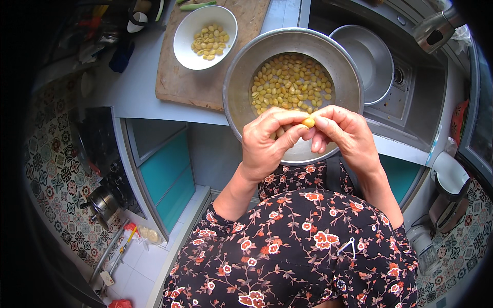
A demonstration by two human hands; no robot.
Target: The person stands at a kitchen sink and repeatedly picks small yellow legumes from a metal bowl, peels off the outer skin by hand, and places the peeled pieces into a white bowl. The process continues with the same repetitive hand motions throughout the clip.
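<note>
Over the near rim of a large steel basin (pixel 238 77), both of my hands meet at one yellow nut or bean (pixel 308 122), pinched between their fingertips. My left hand (pixel 271 134) also has a few pale ones tucked under its curled fingers. My right hand (pixel 341 133) grips the other side of the yellow one with thumb and forefinger. Many yellow-brown nuts or beans (pixel 290 82) lie in the bottom of the basin, seemingly in water. A white bowl (pixel 185 44) holding a smaller heap of yellow ones (pixel 211 41) stands beyond, to the left.
The white bowl rests on a wooden cutting board (pixel 181 84), with green vegetable pieces (pixel 197 5) at its far end. Right of the large basin, a second metal basin (pixel 364 57) sits in the dark sink (pixel 420 96) beneath a faucet (pixel 439 30). An appliance (pixel 448 192) stands at the right.
</note>
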